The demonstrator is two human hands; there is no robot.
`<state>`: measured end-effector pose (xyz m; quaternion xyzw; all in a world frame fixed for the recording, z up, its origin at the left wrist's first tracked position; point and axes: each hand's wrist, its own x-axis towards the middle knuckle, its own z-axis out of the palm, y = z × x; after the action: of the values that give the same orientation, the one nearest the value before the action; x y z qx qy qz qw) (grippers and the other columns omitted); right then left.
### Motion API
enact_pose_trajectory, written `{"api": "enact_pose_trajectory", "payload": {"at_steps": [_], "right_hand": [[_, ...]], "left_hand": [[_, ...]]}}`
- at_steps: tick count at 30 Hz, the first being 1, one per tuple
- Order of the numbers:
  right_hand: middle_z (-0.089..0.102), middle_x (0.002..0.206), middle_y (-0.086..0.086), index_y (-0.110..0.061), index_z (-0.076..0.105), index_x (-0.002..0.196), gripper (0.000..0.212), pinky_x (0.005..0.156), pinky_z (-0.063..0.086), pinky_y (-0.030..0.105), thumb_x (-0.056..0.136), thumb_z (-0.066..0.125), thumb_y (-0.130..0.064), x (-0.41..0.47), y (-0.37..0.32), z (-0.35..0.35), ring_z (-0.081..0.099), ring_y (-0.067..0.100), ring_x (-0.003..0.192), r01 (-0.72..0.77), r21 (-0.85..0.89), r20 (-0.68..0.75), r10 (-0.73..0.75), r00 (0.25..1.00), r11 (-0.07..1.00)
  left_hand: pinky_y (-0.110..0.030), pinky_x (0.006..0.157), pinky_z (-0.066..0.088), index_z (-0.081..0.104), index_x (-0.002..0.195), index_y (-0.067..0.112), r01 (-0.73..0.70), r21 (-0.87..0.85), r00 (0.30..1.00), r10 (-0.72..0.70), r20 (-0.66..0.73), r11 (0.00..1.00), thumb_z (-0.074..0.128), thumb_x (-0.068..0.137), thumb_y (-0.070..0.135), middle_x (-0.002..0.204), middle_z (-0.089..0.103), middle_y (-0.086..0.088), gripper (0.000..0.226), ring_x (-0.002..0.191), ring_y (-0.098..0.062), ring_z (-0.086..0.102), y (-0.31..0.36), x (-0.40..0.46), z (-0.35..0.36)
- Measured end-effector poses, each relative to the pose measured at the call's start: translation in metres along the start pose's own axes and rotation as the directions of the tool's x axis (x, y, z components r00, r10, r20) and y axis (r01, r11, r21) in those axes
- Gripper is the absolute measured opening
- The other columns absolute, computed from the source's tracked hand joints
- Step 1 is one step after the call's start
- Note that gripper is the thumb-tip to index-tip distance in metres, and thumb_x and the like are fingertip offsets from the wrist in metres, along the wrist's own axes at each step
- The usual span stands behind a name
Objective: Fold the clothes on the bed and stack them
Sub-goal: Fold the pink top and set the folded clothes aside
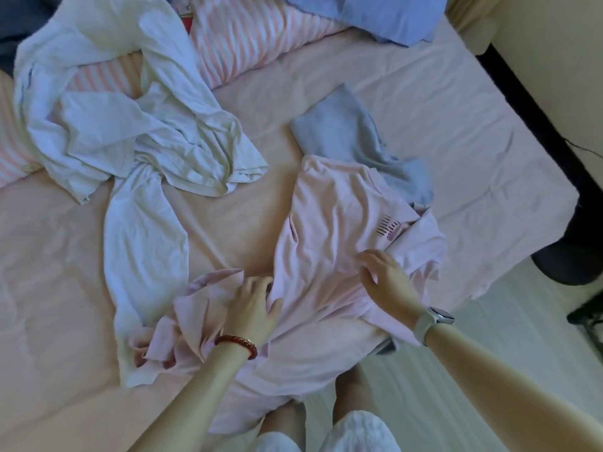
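A pale pink T-shirt point(329, 230) with a small dark striped print lies spread on the pink bed sheet point(456, 119) near the bed's front edge. My left hand point(253, 301) grips a bunched sleeve or side of the shirt on its left. On the shirt's right side my right hand point(383, 275) pinches a fold of fabric below the print. A folded grey garment point(342, 128) lies just beyond the pink shirt, partly under it. Several crumpled white garments point(140, 132) sprawl over the left half of the bed.
A pink-and-white striped duvet point(248, 37) is heaped along the far side, with a blue garment point(385, 14) on top of it at the back right. The bed's right edge drops to a pale floor point(489, 363). A dark object point(567, 265) stands there.
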<state>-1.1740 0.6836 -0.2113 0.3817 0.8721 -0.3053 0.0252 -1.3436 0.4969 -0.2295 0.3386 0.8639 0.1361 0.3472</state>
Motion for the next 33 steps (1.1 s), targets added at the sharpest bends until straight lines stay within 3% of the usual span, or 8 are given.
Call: {"api": "enact_pose_trajectory", "payload": {"at_steps": [4,7,11,15,18,20,26,33], "right_hand": [[0.056,0.12,0.024,0.007,0.057,0.118,0.035,0.096,0.04,0.046,0.084,0.053,0.006,0.053,0.026,-0.034,0.051,0.043,0.112,-0.144,0.037,-0.257,0.149,0.955,0.989],[0.05,0.129,0.021,0.0,0.047,0.128,0.037,0.096,0.035,0.039,0.092,0.044,-0.005,0.096,0.051,-0.046,0.046,0.038,0.119,-0.335,0.11,-0.115,0.347,0.931,0.936],[0.062,0.094,0.017,-0.005,0.056,0.097,0.018,0.07,0.043,0.035,0.091,0.042,-0.014,0.117,0.072,-0.048,0.059,0.031,0.087,-0.406,0.19,0.093,0.395,0.914,0.894],[0.066,0.088,0.005,-0.008,0.062,0.1,0.021,0.078,0.045,0.036,0.094,0.047,-0.021,0.107,0.082,-0.05,0.059,0.02,0.085,-0.315,0.405,0.125,0.289,0.949,0.858],[0.057,0.076,-0.013,-0.017,0.06,0.088,0.015,0.072,0.04,0.019,0.095,0.048,-0.021,0.103,0.091,-0.061,0.054,0.004,0.077,-0.28,0.497,0.177,0.22,0.959,0.821],[0.053,0.074,-0.016,-0.018,0.059,0.089,0.006,0.067,0.036,0.011,0.092,0.054,-0.017,0.099,0.094,-0.075,0.052,-0.006,0.073,-0.239,0.495,0.186,0.167,0.968,0.835],[0.055,0.087,-0.006,-0.015,0.062,0.109,0.021,0.07,0.038,0.013,0.089,0.059,-0.016,0.085,0.054,-0.128,0.052,0.004,0.074,-0.072,0.45,-0.06,0.11,0.992,0.89],[0.069,0.101,0.018,0.001,0.064,0.107,0.043,0.087,0.054,0.035,0.092,0.052,-0.038,0.063,-0.095,-0.203,0.067,0.025,0.094,-0.394,0.873,0.436,-0.098,0.895,0.287]], "left_hand": [[-0.039,0.092,0.035,0.048,0.128,0.01,-0.037,0.07,0.993,0.045,-0.111,0.997,0.055,0.088,0.023,0.128,0.045,-0.011,0.042,0.117,-0.031,0.042,0.049,0.053,-0.014],[-0.041,0.098,0.034,0.045,0.133,0.01,-0.185,0.057,0.974,0.191,-0.121,0.981,0.055,0.089,0.021,0.136,0.042,-0.008,0.046,0.124,-0.029,0.037,0.097,0.102,-0.02],[-0.038,0.11,0.019,0.034,0.142,0.014,-0.307,0.192,0.942,0.327,-0.078,0.932,0.052,0.091,0.032,0.151,0.027,-0.005,0.057,0.138,-0.024,0.022,0.148,0.181,-0.012],[-0.049,0.111,0.012,0.016,0.147,0.029,-0.212,0.405,0.977,0.176,0.124,0.89,0.036,0.087,0.061,0.155,0.018,0.006,0.07,0.143,-0.019,0.005,0.178,0.241,-0.001],[-0.042,0.102,0.024,0.053,0.109,0.037,-0.202,0.467,0.968,0.103,0.228,0.861,0.03,0.074,0.075,0.115,0.062,0.006,0.057,0.121,-0.017,0.047,0.189,0.244,-0.003],[-0.031,0.083,0.033,0.052,0.071,0.026,-0.205,0.204,0.963,0.159,0.218,0.957,0.043,0.073,0.068,0.074,0.059,0.006,0.043,0.087,-0.019,0.057,0.196,0.227,-0.02],[-0.01,0.057,0.034,0.053,0.071,0.023,-0.291,-0.259,0.92,0.195,-0.341,0.921,0.067,0.083,0.014,0.061,0.052,0.008,0.021,0.06,-0.004,0.047,0.211,0.121,-0.089],[-0.011,0.061,0.04,0.064,0.074,0.012,-0.442,-0.232,0.733,0.2,-0.65,0.867,0.072,0.079,0.009,0.068,0.062,0.003,0.01,0.066,-0.003,0.055,0.243,0.0,-0.146]]}}
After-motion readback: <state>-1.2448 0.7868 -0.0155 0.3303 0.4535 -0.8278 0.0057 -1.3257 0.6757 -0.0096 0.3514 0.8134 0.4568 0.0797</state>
